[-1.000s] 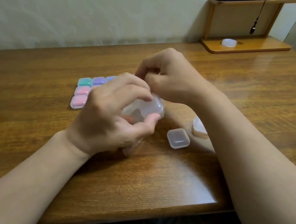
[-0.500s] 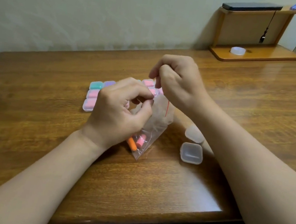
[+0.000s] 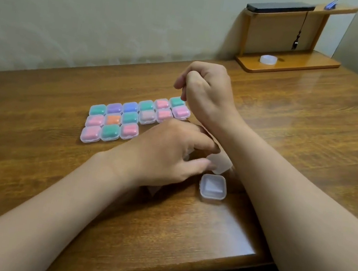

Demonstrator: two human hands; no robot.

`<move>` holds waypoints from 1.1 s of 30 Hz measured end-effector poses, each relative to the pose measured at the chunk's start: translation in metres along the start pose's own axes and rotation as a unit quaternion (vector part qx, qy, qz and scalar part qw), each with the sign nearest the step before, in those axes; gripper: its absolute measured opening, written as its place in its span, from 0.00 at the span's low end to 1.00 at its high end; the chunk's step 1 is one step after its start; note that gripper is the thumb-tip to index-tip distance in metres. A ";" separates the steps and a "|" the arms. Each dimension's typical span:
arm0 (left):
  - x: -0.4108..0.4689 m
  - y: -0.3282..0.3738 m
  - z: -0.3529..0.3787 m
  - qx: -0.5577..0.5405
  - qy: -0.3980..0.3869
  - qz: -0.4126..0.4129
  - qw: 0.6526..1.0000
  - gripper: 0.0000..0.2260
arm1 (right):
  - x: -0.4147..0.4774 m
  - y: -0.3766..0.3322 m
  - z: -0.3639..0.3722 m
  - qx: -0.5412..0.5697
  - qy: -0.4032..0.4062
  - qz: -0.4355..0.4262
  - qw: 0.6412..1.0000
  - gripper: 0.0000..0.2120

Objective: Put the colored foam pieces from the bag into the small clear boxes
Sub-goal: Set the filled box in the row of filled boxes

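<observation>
Though the right hand [image 3: 206, 88], poised beyond the open clear box [image 3: 213, 187], is curled so I cannot tell what it holds, the left hand [image 3: 170, 155] lies nearer, just left of it, loose fingers touching a second clear box [image 3: 220, 164].

Clear box [image 3: 220, 166], by fingers of left hand [image 3: 165, 156]: part hidden behind right forearm [image 3: 282, 185]. Right hand [image 3: 206, 88]: curled fingers' contents not visible.
</observation>
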State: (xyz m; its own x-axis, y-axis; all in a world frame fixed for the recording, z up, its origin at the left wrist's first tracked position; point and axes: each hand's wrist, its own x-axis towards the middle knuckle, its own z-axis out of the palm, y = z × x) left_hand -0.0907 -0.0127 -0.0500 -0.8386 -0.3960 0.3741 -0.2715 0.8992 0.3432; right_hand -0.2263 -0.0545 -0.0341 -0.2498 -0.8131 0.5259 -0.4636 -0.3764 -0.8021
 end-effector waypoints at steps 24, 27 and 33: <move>0.002 -0.013 -0.039 0.070 0.120 0.027 0.990 0.11 | 0.006 -0.012 -0.015 0.082 0.030 0.012 0.996 0.14; -0.015 -0.027 -0.047 0.097 0.195 0.014 0.976 0.11 | 0.000 -0.020 -0.014 0.117 -0.029 0.023 0.992 0.13; -0.037 -0.047 -0.036 0.138 0.317 -0.026 0.938 0.10 | -0.011 -0.021 -0.008 0.089 -0.238 0.033 0.967 0.13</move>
State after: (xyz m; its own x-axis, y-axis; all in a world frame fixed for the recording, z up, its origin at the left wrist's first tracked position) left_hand -0.0306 -0.0469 -0.0488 -0.3952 -0.3925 0.8305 -0.4891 0.8552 0.1714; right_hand -0.2208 -0.0335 -0.0207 0.1649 -0.9340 0.3168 -0.2962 -0.3533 -0.8874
